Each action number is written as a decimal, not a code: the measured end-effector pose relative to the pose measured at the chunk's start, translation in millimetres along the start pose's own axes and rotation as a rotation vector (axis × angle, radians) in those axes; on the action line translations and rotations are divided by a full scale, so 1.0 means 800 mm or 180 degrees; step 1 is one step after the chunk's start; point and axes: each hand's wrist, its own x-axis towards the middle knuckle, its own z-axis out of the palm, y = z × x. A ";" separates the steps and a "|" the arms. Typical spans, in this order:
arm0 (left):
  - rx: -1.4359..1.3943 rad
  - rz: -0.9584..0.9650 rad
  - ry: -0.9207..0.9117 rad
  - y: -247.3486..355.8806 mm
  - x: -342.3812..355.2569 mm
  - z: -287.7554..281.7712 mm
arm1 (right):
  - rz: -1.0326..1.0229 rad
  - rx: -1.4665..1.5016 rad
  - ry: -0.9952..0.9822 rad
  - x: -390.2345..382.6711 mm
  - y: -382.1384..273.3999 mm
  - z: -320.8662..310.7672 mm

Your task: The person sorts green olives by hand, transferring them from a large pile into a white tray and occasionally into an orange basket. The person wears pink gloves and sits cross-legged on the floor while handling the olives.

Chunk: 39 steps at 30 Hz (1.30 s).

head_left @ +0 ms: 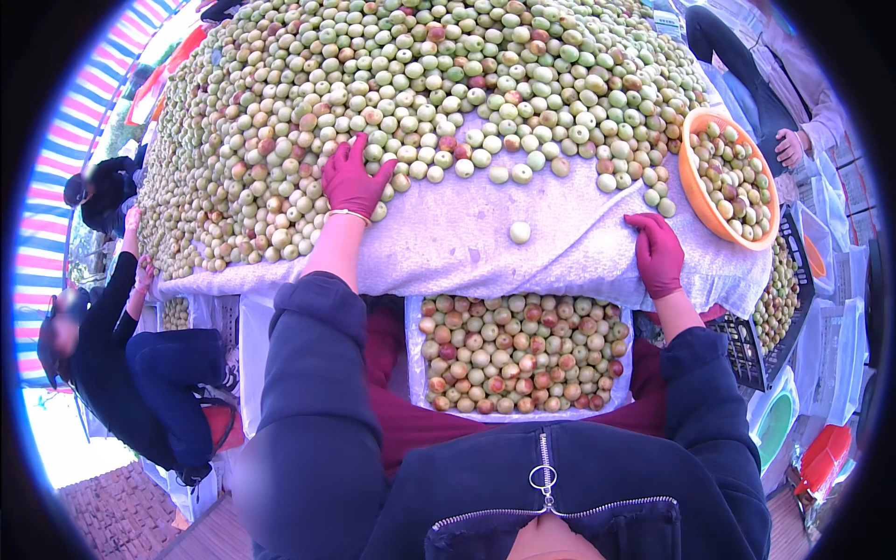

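Note:
A large heap of small round fruits (pixel 448 65), pale green with reddish patches and looking like jujubes, covers most of the pale cloth (pixel 448 238). My left hand (pixel 353 179), in a dark red glove, rests on the heap's near edge with fingers spread, touching several fruits. On the right, my right hand (pixel 659 254), gloved alike, lies on the cloth near its front edge. Its fingers are slightly bent, with a gap beside the thumb and no fruit seen in it. A single pale green fruit (pixel 520 232) sits between my hands.
Between my knees stands a lined crate (pixel 417 373) of redder fruits. An orange basket (pixel 693 177) of fruits is at the right edge, above a black crate (pixel 747 350). One person (pixel 112 383) sits at left; another person's hand (pixel 791 147) shows at far right.

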 end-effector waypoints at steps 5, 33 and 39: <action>-0.0493 0.0056 0.0176 0.039 0.012 0.018 | -0.0061 -0.0106 0.0031 0.002 -0.004 0.002; 0.0326 0.0345 0.0384 -0.136 0.072 -0.045 | -0.0353 -0.0120 -0.0041 0.001 -0.006 0.004; 0.0837 -0.0174 -0.0656 -0.138 0.089 -0.052 | -0.0368 -0.0059 -0.0024 0.002 -0.007 0.006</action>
